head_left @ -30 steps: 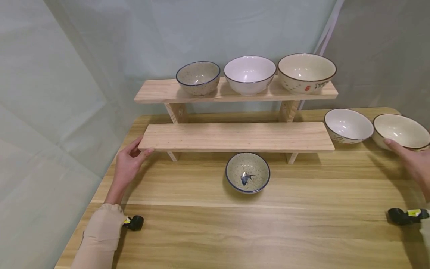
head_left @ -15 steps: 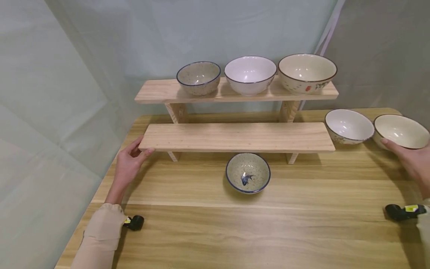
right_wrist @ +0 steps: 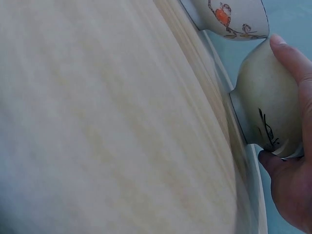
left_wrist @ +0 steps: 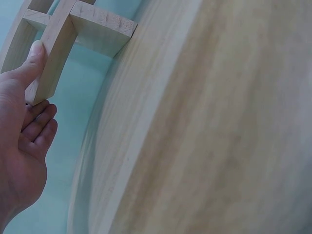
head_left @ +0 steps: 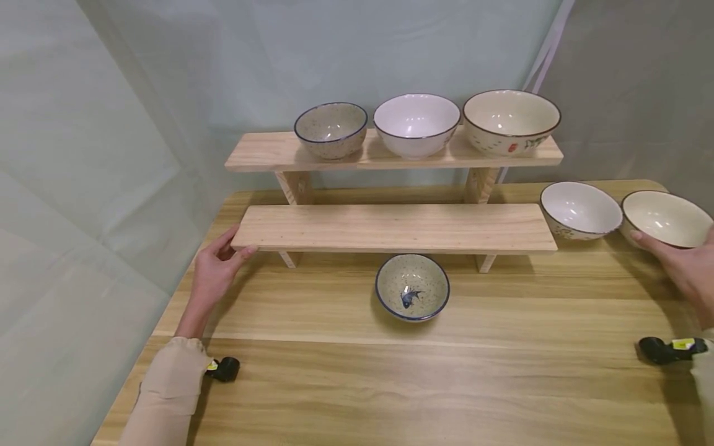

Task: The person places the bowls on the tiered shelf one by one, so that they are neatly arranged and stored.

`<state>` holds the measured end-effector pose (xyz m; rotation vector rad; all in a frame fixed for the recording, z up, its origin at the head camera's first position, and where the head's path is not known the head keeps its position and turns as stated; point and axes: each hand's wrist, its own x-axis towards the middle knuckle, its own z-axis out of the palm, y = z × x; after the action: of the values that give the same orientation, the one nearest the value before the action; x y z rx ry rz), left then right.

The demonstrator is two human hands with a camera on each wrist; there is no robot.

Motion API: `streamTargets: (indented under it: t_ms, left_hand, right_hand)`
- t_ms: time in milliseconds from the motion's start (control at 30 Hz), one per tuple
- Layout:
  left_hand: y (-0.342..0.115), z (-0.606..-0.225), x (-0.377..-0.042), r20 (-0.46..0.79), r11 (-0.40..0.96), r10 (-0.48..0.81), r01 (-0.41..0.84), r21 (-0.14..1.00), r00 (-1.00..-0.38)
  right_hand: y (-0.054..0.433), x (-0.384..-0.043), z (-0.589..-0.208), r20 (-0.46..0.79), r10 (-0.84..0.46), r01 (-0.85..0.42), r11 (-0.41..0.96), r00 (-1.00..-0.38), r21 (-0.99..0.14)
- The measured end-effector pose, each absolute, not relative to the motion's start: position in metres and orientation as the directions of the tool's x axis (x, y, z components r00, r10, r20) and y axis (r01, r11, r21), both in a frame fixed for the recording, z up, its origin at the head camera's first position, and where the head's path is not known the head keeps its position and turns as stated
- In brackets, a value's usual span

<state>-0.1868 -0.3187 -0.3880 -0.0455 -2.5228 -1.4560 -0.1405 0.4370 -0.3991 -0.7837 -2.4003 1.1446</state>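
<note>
My left hand (head_left: 214, 272) grips the left end of the lower board of a two-tier wooden rack (head_left: 390, 228). In the left wrist view the thumb lies along the board's front edge, with the fingers (left_wrist: 41, 129) curled at its end. At the far right, my right hand (head_left: 686, 266) holds a cream bowl (head_left: 664, 217) with a dark rim, standing on the table. The right wrist view has thumb and finger spread round the side of that bowl (right_wrist: 270, 92). A white bowl (head_left: 580, 207) with a painted outside stands close beside it.
On the rack's upper board stand a speckled bowl (head_left: 331, 131), a white bowl (head_left: 416, 124) and a cream bowl (head_left: 510, 121). A speckled bowl with a blue fish (head_left: 413, 288) sits on the table (head_left: 390, 384) before the rack. Pale cloth (head_left: 100, 155) hangs behind.
My right hand has shifted slightly to the left along the near side of the cream bowl, its wrist coming a little inward. My left hand keeps its grip on the rack.
</note>
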Motion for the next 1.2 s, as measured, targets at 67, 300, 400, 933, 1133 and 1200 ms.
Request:
streamTargets:
  t_ms: [67, 300, 400, 933, 1133, 1200]
  left_hand:
    - [-0.3185, -0.3878, -0.1866, 0.208, 0.503, -0.086, 0.137, 0.853, -0.974]
    - [-0.3197, -0.3896, -0.1873, 0.202, 0.493, -0.084, 0.135, 0.859, -0.976]
    - [-0.3203, -0.3907, -0.1882, 0.202, 0.491, -0.082, 0.137, 0.861, -0.976]
    - [-0.3194, -0.3896, -0.1875, 0.221, 0.508, -0.080, 0.151, 0.848, -0.972]
    - [-0.3193, -0.3894, -0.1868, 0.222, 0.510, -0.080, 0.151, 0.847, -0.972]
    - [-0.3190, -0.3892, -0.1870, 0.223, 0.509, -0.083, 0.151, 0.847, -0.971]
  right_hand:
    - [0.4377, -0.1403, -0.3993, 0.089, 0.618, 0.320, 0.519, -0.781, -0.793]
    - [0.4377, -0.1407, -0.3997, 0.072, 0.636, 0.327, 0.488, -0.769, -0.809]
    - [0.4368, -0.1408, -0.3996, 0.067, 0.646, 0.339, 0.483, -0.761, -0.808]
    - [0.4354, -0.1398, -0.3981, 0.060, 0.627, 0.341, 0.499, -0.777, -0.796]
    - [0.4358, -0.1404, -0.4005, 0.085, 0.623, 0.320, 0.508, -0.777, -0.800]
    - [0.4360, -0.1403, -0.4007, 0.088, 0.624, 0.318, 0.509, -0.777, -0.800]
